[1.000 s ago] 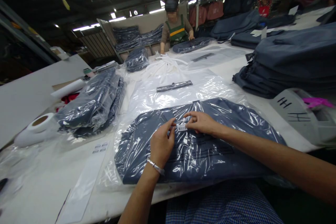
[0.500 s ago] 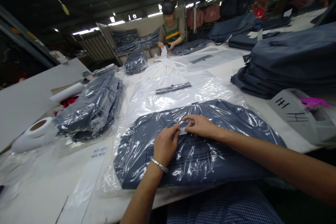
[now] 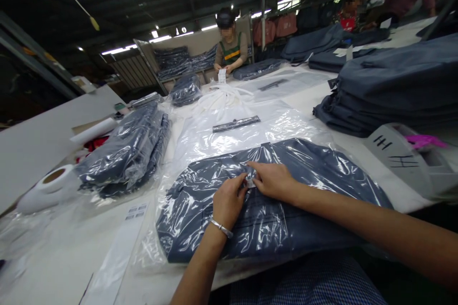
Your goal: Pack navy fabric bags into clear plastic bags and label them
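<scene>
A dark blue-grey bag in a clear plastic sleeve (image 3: 307, 219) lies flat in front of me on the table. At its middle is a small white label (image 3: 251, 183), partly covered by my fingers. From the left, my left hand (image 3: 229, 198), with a silver bracelet at the wrist, pinches the label's edge between thumb and fingertips. Opposite it, my right hand (image 3: 275, 180) has its thumb and index finger closed at the label's other side. Both hands rest against the plastic; whether the label is stuck down I cannot tell.
Wrapped bags (image 3: 123, 145) are piled to the left, beside a white roll (image 3: 53, 178) and a label sheet (image 3: 136, 210). Clear sleeves (image 3: 279, 126) and white straps (image 3: 223, 97) lie beyond. Unwrapped bags (image 3: 393, 86) and a grey holder (image 3: 397, 157) stand right. A co-worker (image 3: 231, 47) is opposite.
My fingers have shifted slightly around the label, with the right fingers drawn closer to the left ones. The view has tilted a little. Across the table, the co-worker's hands have moved closer together around a white sheet.
</scene>
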The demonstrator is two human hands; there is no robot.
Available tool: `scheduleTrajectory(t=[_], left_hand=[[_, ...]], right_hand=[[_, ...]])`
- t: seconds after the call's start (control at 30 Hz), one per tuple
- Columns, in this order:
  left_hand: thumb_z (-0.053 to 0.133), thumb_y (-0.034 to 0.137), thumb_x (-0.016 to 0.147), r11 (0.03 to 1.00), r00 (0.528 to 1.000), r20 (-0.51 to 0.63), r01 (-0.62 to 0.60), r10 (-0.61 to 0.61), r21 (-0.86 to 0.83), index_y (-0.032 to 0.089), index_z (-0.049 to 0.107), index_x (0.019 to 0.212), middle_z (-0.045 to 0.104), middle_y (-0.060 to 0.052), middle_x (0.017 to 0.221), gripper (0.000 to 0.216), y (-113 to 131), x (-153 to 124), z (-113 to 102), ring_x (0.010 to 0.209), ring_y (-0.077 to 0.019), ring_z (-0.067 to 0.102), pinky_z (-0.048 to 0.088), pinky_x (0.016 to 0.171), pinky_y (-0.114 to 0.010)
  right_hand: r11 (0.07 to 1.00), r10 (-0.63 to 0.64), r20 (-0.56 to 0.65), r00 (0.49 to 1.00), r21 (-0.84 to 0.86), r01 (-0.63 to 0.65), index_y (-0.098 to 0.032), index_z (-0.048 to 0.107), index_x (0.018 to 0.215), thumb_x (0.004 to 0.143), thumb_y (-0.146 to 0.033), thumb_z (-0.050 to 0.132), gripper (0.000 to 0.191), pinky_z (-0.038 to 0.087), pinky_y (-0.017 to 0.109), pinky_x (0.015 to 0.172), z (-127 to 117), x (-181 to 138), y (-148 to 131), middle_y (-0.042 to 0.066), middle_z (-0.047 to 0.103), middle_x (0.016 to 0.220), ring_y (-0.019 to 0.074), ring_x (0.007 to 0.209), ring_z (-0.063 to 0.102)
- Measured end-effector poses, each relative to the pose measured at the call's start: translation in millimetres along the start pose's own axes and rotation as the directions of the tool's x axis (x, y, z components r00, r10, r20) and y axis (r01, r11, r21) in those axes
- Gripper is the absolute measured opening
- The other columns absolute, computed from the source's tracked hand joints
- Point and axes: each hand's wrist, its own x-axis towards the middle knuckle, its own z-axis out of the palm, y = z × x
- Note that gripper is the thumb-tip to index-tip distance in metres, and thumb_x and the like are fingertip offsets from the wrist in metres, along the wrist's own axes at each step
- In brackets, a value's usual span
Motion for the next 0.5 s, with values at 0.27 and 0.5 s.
scheduleTrajectory(t=[0.27,0.5], left_hand=[[0.048,0.033,0.096,0.966,0.972,0.022,-0.236,0.235,0.104,0.026,0.052,0.135,0.055,-0.007,0.142,0.04,8,-7,0,0.132,-0.0249,0.048,0.04,0.11,-0.047],[0.042,0.045,0.096,0.984,0.99,-0.058,-0.121,0.129,0.132,0.028,0.044,0.142,0.032,-0.008,0.158,0.049,-27,-17,-32,0.147,-0.0255,0.026,0.025,0.119,-0.052]], right_hand=[[0.99,-0.097,-0.048,0.994,0.102,0.101,-0.024,0.058,0.129,0.09,-0.025,0.056,0.039,0.047,0.031,0.072,-26,-49,-7,0.006,0.068,0.104,0.0214,0.085,0.066],[0.403,-0.091,0.566,0.819,0.773,-0.49,-0.015,0.065,0.091,0.088,-0.06,0.055,0.046,0.043,0.019,0.046,-1,-161,-6,0.003,0.066,0.068,0.0096,0.045,0.057]])
